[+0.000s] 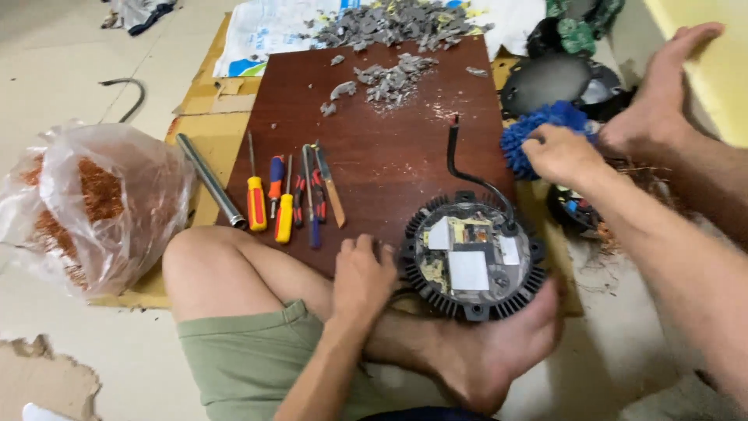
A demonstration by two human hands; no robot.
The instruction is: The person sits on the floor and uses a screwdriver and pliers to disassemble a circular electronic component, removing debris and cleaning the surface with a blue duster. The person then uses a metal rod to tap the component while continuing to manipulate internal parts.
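The round black finned housing (471, 257) lies on the brown board (374, 132), braced by a foot. The left hand (362, 277) rests at its rim, grip loose, apparently holding nothing. The right hand (559, 153) clutches a blue bristly glove (538, 129). Opening the housing appears underway; next needs a screwdriver (256, 203).

Screwdrivers (269, 204), copper-wire bag (93, 206), grey scraps (393, 78)

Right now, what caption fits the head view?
Left hand steadies round black finned electronic housing; right hand grips fuzzy blue mitt.
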